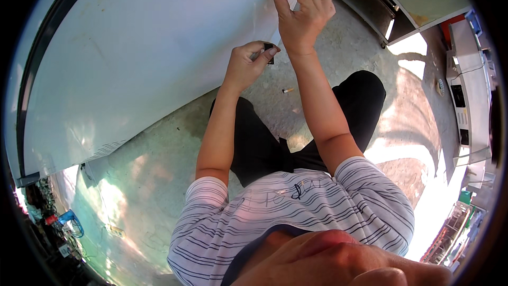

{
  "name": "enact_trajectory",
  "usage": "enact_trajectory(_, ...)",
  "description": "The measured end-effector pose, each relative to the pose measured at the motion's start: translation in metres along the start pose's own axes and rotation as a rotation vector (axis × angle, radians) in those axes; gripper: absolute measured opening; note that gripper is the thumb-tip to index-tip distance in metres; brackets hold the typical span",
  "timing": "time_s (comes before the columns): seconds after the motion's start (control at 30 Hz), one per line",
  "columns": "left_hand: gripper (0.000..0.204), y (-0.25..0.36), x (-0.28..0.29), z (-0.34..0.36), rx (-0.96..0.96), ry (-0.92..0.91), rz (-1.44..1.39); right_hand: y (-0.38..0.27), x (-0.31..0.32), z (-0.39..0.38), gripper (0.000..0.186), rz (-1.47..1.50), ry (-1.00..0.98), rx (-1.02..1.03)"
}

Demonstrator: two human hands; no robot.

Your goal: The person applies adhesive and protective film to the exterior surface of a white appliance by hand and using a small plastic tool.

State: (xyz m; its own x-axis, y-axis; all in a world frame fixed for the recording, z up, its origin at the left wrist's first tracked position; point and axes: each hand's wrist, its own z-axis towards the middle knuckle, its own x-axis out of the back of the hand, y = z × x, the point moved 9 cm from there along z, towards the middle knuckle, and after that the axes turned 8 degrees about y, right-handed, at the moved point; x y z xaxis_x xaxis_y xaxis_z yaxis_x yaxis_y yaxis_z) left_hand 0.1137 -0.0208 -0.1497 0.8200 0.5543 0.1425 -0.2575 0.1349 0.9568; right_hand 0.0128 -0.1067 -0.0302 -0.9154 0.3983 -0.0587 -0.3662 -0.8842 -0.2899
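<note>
Both hands at edge of large white panel [137, 58], over concrete floor [148, 175].

Left hand [247, 66] closed around small dark object [269, 53], pinched between thumb and fingers, just beside panel's lower edge. Right hand [302, 13] raised higher, thumb and forefinger pinched together at panel's edge; cannot tell what, if anything, sits in that pinch. Small cigarette-like stub [288, 90] lying on floor between forearms.

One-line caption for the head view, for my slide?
Left hand holds a small black tool while right hand pinches the film edge on a white panel.
</note>
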Motion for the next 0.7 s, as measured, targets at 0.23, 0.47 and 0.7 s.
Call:
enact_trajectory(0.23,0.023,-0.001,0.002,0.001,-0.006,0.003,0.003,-0.001,-0.004,0.007,0.01,-0.042,-0.021,0.013)
enact_trajectory(0.47,0.024,-0.003,0.005,0.002,0.027,0.002,0.065,0.023,0.017,0.015,0.009,0.118,-0.012,-0.194)
enact_trajectory(0.7,0.023,-0.005,0.006,0.003,0.04,-0.009,0.089,0.019,0.009,-0.006,0.004,0.116,-0.346,-0.222)
